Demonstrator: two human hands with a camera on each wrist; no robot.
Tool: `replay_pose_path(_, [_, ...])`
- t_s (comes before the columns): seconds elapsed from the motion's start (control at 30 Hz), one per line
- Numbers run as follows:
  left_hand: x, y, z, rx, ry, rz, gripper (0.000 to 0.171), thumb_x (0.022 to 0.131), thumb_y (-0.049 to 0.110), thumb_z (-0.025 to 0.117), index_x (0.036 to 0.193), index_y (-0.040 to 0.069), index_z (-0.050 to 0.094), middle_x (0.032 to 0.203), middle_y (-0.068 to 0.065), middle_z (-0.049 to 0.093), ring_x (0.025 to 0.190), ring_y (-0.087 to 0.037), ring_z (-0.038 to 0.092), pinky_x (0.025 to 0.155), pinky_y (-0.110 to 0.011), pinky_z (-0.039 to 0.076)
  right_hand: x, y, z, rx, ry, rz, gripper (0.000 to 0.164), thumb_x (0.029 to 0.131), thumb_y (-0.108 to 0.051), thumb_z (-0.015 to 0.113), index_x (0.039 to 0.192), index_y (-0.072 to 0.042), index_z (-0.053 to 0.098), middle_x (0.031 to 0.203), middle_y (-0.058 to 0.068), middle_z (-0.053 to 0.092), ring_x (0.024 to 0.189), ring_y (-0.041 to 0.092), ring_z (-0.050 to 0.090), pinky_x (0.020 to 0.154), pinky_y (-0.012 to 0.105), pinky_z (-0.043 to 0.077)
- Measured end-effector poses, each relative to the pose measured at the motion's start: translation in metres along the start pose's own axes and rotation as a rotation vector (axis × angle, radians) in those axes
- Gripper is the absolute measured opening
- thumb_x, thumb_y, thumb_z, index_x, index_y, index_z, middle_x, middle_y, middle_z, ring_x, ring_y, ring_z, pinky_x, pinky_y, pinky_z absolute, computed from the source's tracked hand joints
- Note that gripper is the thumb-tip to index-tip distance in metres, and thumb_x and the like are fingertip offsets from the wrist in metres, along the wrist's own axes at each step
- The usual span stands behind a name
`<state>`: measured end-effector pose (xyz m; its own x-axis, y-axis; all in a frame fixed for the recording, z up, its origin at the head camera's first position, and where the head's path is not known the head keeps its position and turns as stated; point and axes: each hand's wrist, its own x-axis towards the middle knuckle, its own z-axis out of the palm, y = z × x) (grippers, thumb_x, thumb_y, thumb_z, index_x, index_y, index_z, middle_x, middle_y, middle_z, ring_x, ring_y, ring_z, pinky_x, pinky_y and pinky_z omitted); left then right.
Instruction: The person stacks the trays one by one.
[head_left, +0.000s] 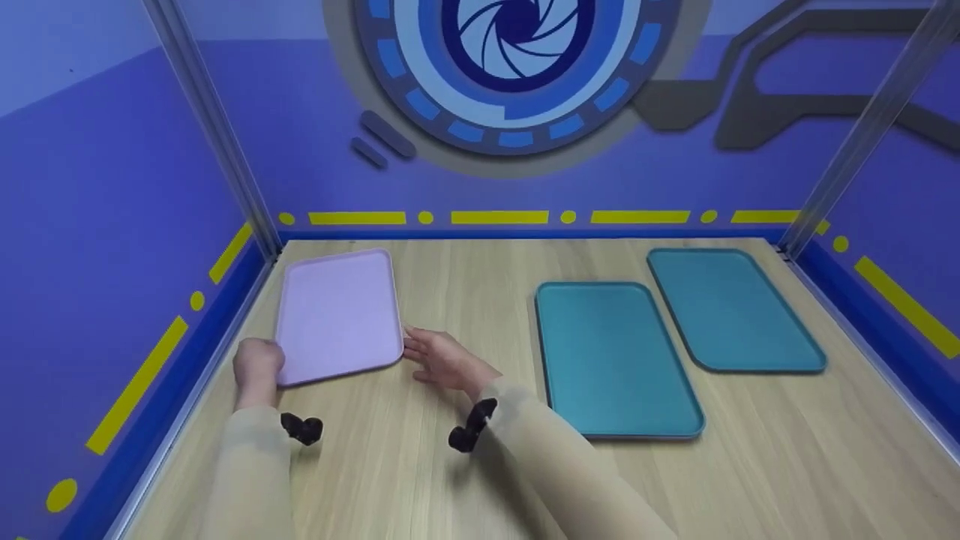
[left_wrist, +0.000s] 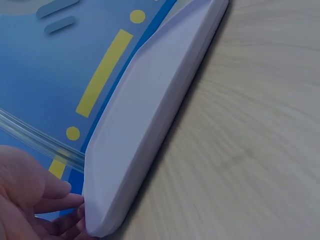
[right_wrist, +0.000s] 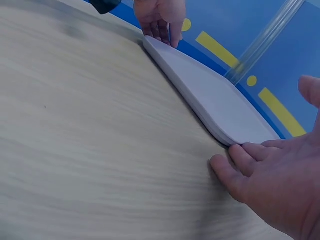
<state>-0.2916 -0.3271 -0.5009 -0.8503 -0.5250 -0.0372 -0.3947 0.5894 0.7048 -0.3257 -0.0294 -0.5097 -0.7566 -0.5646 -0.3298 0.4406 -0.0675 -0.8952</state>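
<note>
A pale lilac tray (head_left: 341, 315) lies on the left of the wooden table. Its side shows a lengthwise line in the right wrist view; whether it is a stack I cannot tell. At its near left corner is my left hand (head_left: 257, 366), whose fingertips touch the rim in the left wrist view (left_wrist: 30, 200). Against the right edge, near the front corner, rest the extended fingers of my right hand (head_left: 448, 361), thumb apart from the tray. In the right wrist view both hands flank the tray (right_wrist: 207, 95), right hand (right_wrist: 280, 175) closest.
Two teal trays lie on the right half of the table: a nearer one (head_left: 619, 360) and a farther one (head_left: 739, 310) beside it. Blue panel walls (head_left: 480, 195) and metal corner posts (head_left: 217, 127) enclose the table (head_left: 375, 450) at the back and sides.
</note>
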Motion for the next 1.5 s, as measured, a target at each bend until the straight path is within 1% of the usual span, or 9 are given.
replay_pose_path(0.17, [-0.001, -0.004, -0.001, 0.001, -0.047, 0.002, 0.033, 0.098, 0.011, 0.043, 0.095, -0.012, 0.067, 0.108, -0.03, 0.066, 0.098, -0.043, 0.059, 0.092, -0.056, 0.05, -0.002, 0.002, -0.008, -0.035, 0.137, -0.009, 0.062, 0.107, -0.033, 0.05, 0.153, 0.006, 0.037, 0.149, 0.023, 0.055, 0.139, 0.031, 0.055, 0.123, 0.052, 0.037])
replay_pose_path(0.33, [-0.003, -0.004, -0.003, 0.008, -0.133, 0.037, 0.039, 0.1, 0.016, 0.047, 0.125, -0.006, 0.067, 0.133, -0.029, 0.063, 0.121, -0.047, 0.061, 0.105, -0.053, 0.05, -0.004, 0.0, -0.013, -0.154, 0.221, -0.02, 0.045, 0.104, -0.023, 0.055, 0.135, 0.01, 0.055, 0.116, 0.018, 0.073, 0.102, 0.02, 0.071, 0.1, 0.038, 0.057])
replay_pose_path(0.43, [-0.004, -0.002, -0.006, -0.104, -0.227, -0.005, 0.042, 0.101, 0.014, 0.051, 0.135, -0.009, 0.06, 0.11, -0.026, 0.074, 0.092, -0.034, 0.073, 0.086, -0.042, 0.06, -0.006, -0.003, -0.016, -0.237, 0.248, -0.017, 0.037, 0.099, -0.013, 0.059, 0.127, 0.01, 0.063, 0.105, 0.014, 0.075, 0.089, 0.015, 0.07, 0.087, 0.031, 0.06])
replay_pose_path(0.57, [-0.007, 0.002, -0.011, -0.325, -0.346, -0.12, 0.048, 0.101, 0.008, 0.053, 0.143, -0.013, 0.048, 0.08, -0.003, 0.07, 0.063, -0.012, 0.067, 0.059, -0.029, 0.059, -0.007, -0.004, -0.019, -0.28, 0.3, -0.017, 0.029, 0.094, -0.004, 0.06, 0.119, 0.008, 0.071, 0.101, 0.015, 0.077, 0.08, 0.013, 0.069, 0.082, 0.029, 0.062])
replay_pose_path(0.73, [-0.009, 0.007, -0.014, -0.394, -0.416, -0.163, 0.048, 0.101, 0.006, 0.056, 0.144, -0.014, 0.046, 0.079, 0.001, 0.068, 0.066, -0.011, 0.066, 0.059, -0.028, 0.06, -0.009, -0.002, -0.024, -0.252, 0.394, -0.058, 0.023, 0.097, -0.004, 0.063, 0.114, 0.008, 0.073, 0.1, 0.016, 0.078, 0.077, 0.012, 0.07, 0.084, 0.031, 0.064])
replay_pose_path(0.87, [-0.009, 0.009, -0.014, -0.449, -0.469, -0.182, 0.047, 0.101, 0.006, 0.059, 0.143, -0.012, 0.047, 0.076, 0.003, 0.07, 0.066, -0.011, 0.068, 0.06, -0.028, 0.061, -0.011, -0.003, -0.028, -0.26, 0.474, -0.098, 0.018, 0.093, -0.004, 0.069, 0.107, 0.006, 0.076, 0.089, 0.009, 0.078, 0.071, 0.01, 0.068, 0.071, 0.026, 0.062])
replay_pose_path(0.97, [-0.01, 0.01, -0.011, -0.498, -0.479, -0.196, 0.046, 0.1, 0.005, 0.061, 0.142, -0.011, 0.049, 0.075, 0.003, 0.072, 0.067, -0.01, 0.07, 0.061, -0.028, 0.062, -0.013, -0.005, -0.033, -0.281, 0.495, -0.104, 0.017, 0.092, -0.004, 0.071, 0.105, 0.005, 0.076, 0.082, 0.004, 0.074, 0.067, 0.009, 0.065, 0.061, 0.023, 0.056])
replay_pose_path(1.1, [-0.014, 0.014, -0.006, -0.516, -0.45, -0.191, 0.045, 0.099, 0.005, 0.063, 0.14, -0.01, 0.052, 0.078, 0.004, 0.072, 0.07, -0.009, 0.071, 0.064, -0.027, 0.062, -0.017, -0.009, -0.041, -0.3, 0.497, -0.088, 0.016, 0.094, -0.005, 0.07, 0.106, 0.003, 0.076, 0.084, 0.004, 0.073, 0.069, 0.009, 0.066, 0.059, 0.023, 0.053])
replay_pose_path(1.5, [-0.033, 0.045, 0.024, -0.569, -0.373, -0.11, 0.04, 0.098, 0.005, 0.066, 0.135, -0.012, 0.059, 0.09, 0.0, 0.072, 0.073, -0.008, 0.069, 0.062, -0.025, 0.062, -0.041, -0.024, -0.079, -0.195, 0.48, -0.101, 0.027, 0.096, -0.001, 0.068, 0.122, 0.007, 0.071, 0.119, 0.022, 0.074, 0.09, 0.015, 0.071, 0.087, 0.03, 0.063])
